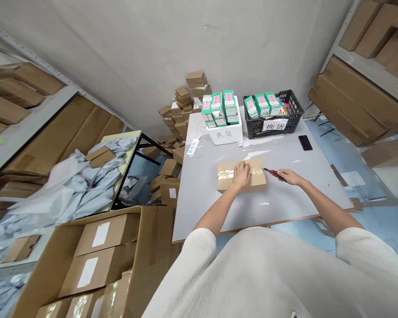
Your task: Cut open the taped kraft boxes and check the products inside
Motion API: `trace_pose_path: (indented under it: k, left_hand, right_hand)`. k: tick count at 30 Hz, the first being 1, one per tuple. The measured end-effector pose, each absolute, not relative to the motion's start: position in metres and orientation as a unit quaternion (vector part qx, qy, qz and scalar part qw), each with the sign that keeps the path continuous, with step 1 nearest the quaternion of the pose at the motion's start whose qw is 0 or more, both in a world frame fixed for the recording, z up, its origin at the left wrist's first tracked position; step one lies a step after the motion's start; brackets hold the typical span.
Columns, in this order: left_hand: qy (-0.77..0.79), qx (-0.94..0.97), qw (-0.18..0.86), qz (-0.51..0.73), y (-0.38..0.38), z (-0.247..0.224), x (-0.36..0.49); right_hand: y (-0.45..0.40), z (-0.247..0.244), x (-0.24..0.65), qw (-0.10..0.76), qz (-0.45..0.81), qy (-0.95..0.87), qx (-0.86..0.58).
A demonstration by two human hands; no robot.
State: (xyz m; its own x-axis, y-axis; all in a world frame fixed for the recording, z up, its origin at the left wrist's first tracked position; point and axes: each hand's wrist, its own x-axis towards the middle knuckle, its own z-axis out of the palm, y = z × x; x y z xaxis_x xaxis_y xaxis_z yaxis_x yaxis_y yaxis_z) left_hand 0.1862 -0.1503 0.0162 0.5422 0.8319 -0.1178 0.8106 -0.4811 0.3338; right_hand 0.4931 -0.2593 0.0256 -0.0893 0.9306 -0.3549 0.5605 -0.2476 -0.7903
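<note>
Head view: grey tabletop (199,190), smooth, pale scuffs and paper scraps, brown edge strip; plain off-white wall (119,48) behind, blue floor (378,229) around. Cardboard box (259,180) sits near table middle, matte brown, rectangular, glossy clear tape (226,173) along its top. Left hand (242,176) palm-down on the box top, fingers bent; can't tell if spread or together. Right hand (289,176) closed round the handle of a red-and-black cutter (274,173), tip at the box's right end; contact unclear. Rear of table: smooth white bin (226,134) and black lattice-sided plastic crate (257,131), both with upright green-and-white boxes. Flat dark phone (305,142) right of the crate, white power strip (193,147) left of the bin. Off to the left: crinkled grey plastic bags (73,185), plus big open carton (155,247) holding smaller boxes. Metal shelving (49,115) carries more cardboard.
</note>
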Motion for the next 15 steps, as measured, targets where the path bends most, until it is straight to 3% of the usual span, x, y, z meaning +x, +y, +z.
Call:
trace_pose_path:
  k: [8,15]
  left_hand:
    - [0.455,0.872,0.175,-0.055,-0.123,0.000,0.204]
    - [0.453,0.869,0.188,-0.069,-0.107,0.000,0.212]
  right_hand:
    - [-0.263,0.030,0.482,0.144,0.285,-0.687,-0.653]
    - [-0.260,0.029,0.474,0.079,0.228,-0.692,-0.680]
